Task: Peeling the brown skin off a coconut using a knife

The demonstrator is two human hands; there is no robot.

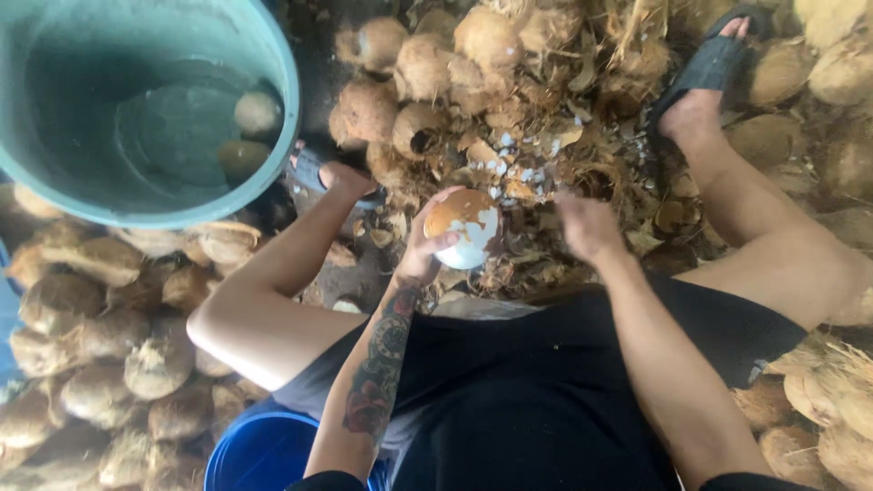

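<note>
My left hand [424,255] grips a partly peeled coconut [466,227], brown on top and white where the skin is off. My right hand [587,227] is just right of the coconut, blurred, fingers curled; I cannot make out whether it holds anything. White and brown shell chips [509,168] lie on the ground beyond the coconut, between my knees.
A large teal tub [273,55] at the upper left holds water and two peeled coconuts [257,114]. Husked coconuts are piled at the left [109,336], at the top [427,64] and at the right [832,409]. A blue bucket [259,450] sits below my left leg.
</note>
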